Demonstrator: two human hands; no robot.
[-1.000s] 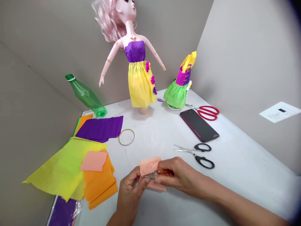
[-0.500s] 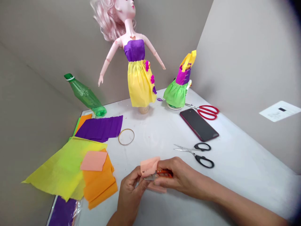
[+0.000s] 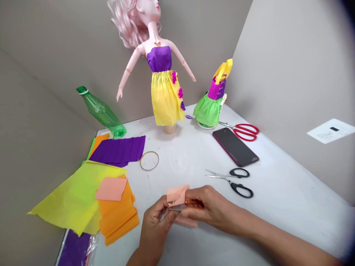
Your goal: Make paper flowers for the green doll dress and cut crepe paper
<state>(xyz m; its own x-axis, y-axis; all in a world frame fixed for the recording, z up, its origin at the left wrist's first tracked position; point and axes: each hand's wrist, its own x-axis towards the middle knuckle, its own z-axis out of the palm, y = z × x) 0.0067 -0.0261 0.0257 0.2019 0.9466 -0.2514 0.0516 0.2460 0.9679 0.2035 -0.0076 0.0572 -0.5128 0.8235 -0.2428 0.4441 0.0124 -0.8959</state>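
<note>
My left hand [image 3: 155,221] pinches a small folded piece of peach crepe paper [image 3: 177,193] just above the white table [image 3: 277,192]. My right hand [image 3: 213,208] is closed round small orange-handled scissors [image 3: 191,203], whose blades sit in the paper's lower edge. A strip of the same peach paper shows under my right hand's fingers. Both hands are at the table's near middle.
Black scissors [image 3: 235,181], a dark phone [image 3: 235,146] and red scissors [image 3: 245,131] lie to the right. A doll [image 3: 163,74] in a purple and yellow dress, a small green dress form [image 3: 210,107], a green bottle [image 3: 101,112], a ring [image 3: 149,161] and coloured paper sheets [image 3: 80,192] are behind and left.
The hands stay almost still; the peach paper has shifted very slightly between the fingers and the scissors.
</note>
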